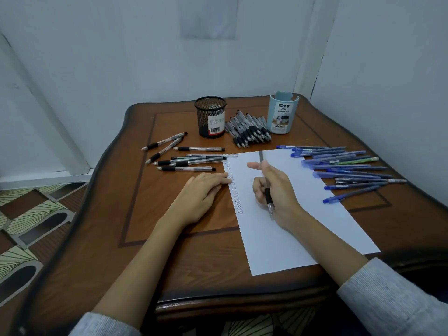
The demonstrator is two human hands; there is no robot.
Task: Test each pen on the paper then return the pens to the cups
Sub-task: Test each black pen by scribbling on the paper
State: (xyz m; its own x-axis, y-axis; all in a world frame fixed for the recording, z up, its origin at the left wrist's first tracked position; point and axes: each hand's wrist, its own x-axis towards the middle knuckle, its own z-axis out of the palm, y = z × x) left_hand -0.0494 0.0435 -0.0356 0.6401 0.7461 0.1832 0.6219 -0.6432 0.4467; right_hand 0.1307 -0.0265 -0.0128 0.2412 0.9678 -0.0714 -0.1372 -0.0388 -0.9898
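Mesh cup [210, 117], blue cup [282, 115]: pens [249, 130] heaped between | right grip [282, 190] clasps pen [268, 196] | left grip [203, 192] released, touching paper [278, 238]

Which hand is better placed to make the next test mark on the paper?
Right. The right hand holds a pen over the paper, beside the column of marks. The left hand lies flat with its fingertips on the paper's left edge and holds no pen.
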